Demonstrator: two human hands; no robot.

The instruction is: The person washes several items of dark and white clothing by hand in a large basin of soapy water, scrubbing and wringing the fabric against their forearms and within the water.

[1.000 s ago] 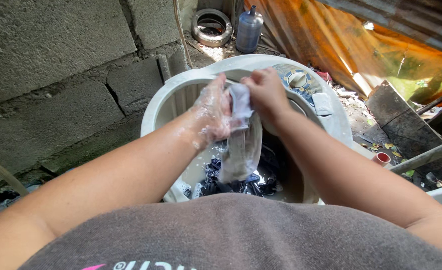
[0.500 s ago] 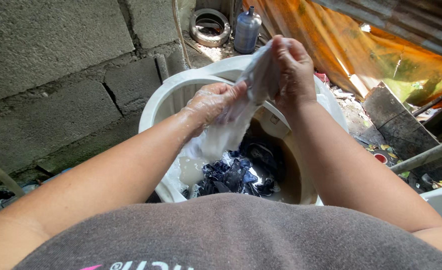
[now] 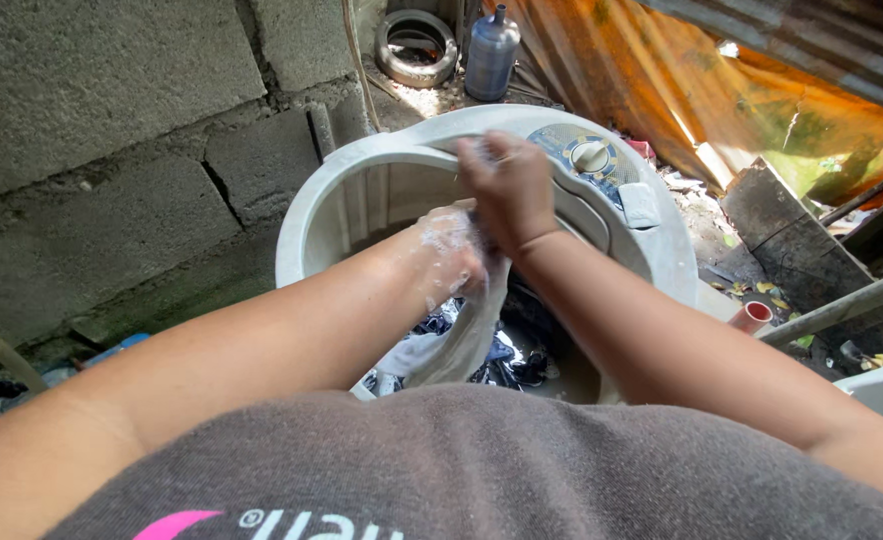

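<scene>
We stand directly before the washing tub (image 3: pixel 312 215), and both our hands meet over its opening: the left hand (image 3: pixel 449 255) lower, the right hand (image 3: pixel 507 185) just above and behind it, both closed on the cloth (image 3: pixel 462 335), which hangs down into the tub. Under it, in the water, lies a heap of clothes (image 3: pixel 507 365). On the tub's far right rim sits the dial panel (image 3: pixel 587 155). The block wall (image 3: pixel 112 130) runs along the left. Behind the tub stand a bottle (image 3: pixel 489 52) and, to its left, a tyre (image 3: pixel 417 48) (both on the ground). The sheet metal (image 3: pixel 722 90) rises to the right.

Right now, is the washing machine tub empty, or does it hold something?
Not empty. The washing machine tub holds dark clothes lying in murky water, below the pale cloth gripped by both hands.
</scene>
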